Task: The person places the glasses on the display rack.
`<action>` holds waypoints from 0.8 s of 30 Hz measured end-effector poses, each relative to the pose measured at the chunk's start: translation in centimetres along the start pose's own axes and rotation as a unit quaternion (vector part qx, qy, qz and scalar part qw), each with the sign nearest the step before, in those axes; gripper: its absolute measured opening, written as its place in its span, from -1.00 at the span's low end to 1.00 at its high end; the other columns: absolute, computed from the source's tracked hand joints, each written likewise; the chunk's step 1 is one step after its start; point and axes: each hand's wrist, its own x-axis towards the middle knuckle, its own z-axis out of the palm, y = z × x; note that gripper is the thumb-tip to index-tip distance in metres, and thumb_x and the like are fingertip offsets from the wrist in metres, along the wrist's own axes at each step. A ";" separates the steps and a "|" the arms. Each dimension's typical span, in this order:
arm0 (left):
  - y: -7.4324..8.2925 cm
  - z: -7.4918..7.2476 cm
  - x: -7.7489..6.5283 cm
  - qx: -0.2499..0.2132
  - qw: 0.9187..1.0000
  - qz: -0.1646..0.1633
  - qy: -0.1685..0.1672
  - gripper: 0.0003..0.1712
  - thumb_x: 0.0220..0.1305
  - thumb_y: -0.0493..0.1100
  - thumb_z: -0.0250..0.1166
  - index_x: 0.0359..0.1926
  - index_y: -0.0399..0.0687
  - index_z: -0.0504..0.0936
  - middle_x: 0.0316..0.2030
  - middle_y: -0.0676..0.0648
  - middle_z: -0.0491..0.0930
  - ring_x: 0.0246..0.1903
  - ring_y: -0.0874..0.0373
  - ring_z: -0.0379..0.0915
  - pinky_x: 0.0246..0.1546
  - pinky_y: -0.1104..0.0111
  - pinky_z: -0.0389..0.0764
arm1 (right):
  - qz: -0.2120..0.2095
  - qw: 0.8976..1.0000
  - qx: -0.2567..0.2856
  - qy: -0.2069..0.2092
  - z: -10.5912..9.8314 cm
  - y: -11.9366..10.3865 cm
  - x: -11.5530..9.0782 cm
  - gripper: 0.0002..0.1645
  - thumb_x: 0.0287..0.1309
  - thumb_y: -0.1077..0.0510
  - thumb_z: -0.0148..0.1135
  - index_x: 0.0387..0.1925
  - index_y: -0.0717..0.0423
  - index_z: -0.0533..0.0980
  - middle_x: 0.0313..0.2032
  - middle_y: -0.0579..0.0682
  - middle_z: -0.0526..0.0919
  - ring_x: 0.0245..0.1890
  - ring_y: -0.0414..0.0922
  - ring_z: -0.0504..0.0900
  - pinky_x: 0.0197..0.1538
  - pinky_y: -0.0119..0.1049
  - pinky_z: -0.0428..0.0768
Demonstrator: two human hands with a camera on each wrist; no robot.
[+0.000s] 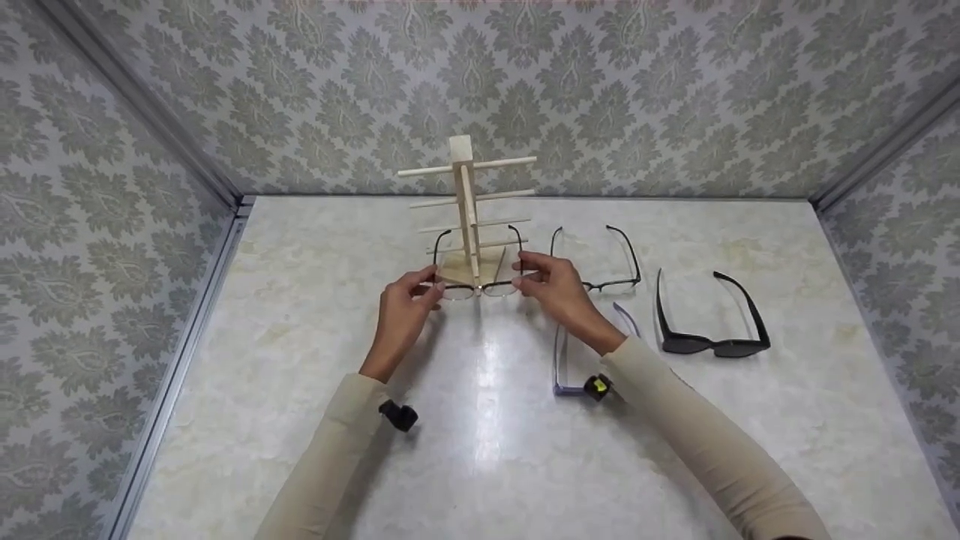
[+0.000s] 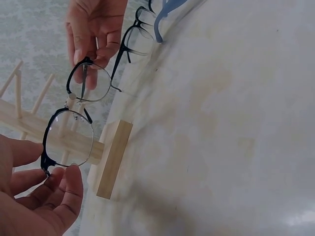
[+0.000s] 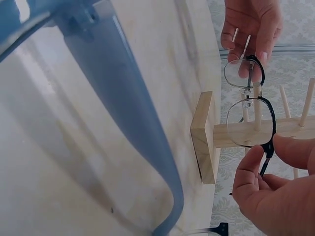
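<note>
Both hands, left hand [image 1: 401, 304] and right hand [image 1: 551, 285], pinching the black half-rim glasses [image 1: 478, 287] by the outer lens corners, level and centred against the wooden rack's [image 1: 466, 214] lowest peg, temples pointing toward the far edge.

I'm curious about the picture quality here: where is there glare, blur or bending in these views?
Head view: a bright sheen runs down the marble tabletop, and the wall edges bow from the wide lens. Right wrist view: the blue glasses loom huge and soft, too near to be sharp. Left wrist view: the black-rimmed glasses are fairly crisp, and the tabletop looks washed out.
</note>
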 end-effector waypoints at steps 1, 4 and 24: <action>-0.1 0.0 0.0 -0.001 1.000 -0.003 -0.001 -0.46 0.58 -0.24 0.36 0.46 -0.37 0.58 0.13 -0.23 0.72 0.02 -0.03 0.73 -0.07 0.30 0.82 | 0.003 1.000 0.000 0.001 0.0 0.0 0.0 -0.32 0.48 0.40 0.30 0.53 0.48 0.38 0.28 0.41 0.66 0.01 -0.01 0.78 -0.04 -0.44 0.71; -0.1 0.0 0.0 -0.005 1.000 -0.012 0.001 -0.46 0.57 -0.26 0.36 0.46 -0.37 0.58 0.13 -0.23 0.72 0.02 -0.02 0.72 -0.08 0.32 0.82 | 0.006 1.000 -0.004 -0.001 0.2 -0.1 0.1 -0.33 0.47 0.40 0.29 0.52 0.49 0.39 0.27 0.43 0.65 0.03 0.03 0.77 -0.04 -0.46 0.70; 0.1 -0.3 -5.1 0.035 0.995 0.056 0.071 -0.68 0.59 -0.15 0.39 0.22 -0.20 0.67 0.01 -0.15 0.72 -0.01 0.02 0.66 -0.07 0.20 0.70 | -0.029 0.997 -0.069 0.022 -3.7 -1.4 -4.9 -0.41 0.55 0.25 0.34 0.48 0.37 0.49 0.31 0.33 0.64 0.30 0.19 0.65 0.40 0.08 0.60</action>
